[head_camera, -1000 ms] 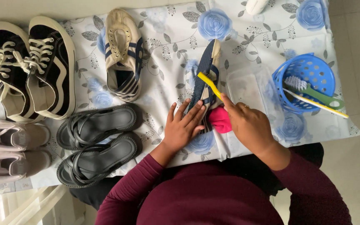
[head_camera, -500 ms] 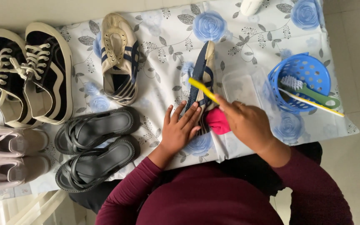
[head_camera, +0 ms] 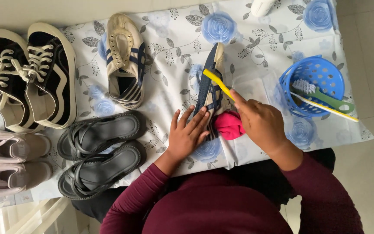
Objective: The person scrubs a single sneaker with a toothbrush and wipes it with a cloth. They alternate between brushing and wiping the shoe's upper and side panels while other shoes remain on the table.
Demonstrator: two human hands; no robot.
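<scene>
On the flowered tabletop [head_camera: 169,56]: left hand [head_camera: 189,134] spread flat, pressing a striped shoe [head_camera: 211,82]; right hand [head_camera: 260,123] closed round a yellow toothbrush [head_camera: 218,83], pink cloth [head_camera: 229,125] just beside.

Floral cloth [head_camera: 169,47] with blue roses covers the bench. Upper left: pair of black-and-white laced sneakers [head_camera: 31,78]. Just right of them, one cream shoe with navy stripes [head_camera: 125,60]. Below that, pair of dark grey sandals [head_camera: 98,158]. Far left edge: pale pink shoes [head_camera: 5,164]. Right side: blue basket [head_camera: 314,84] holding a green-handled brush [head_camera: 323,95]. White object [head_camera: 262,6] at top edge, cut off.
</scene>
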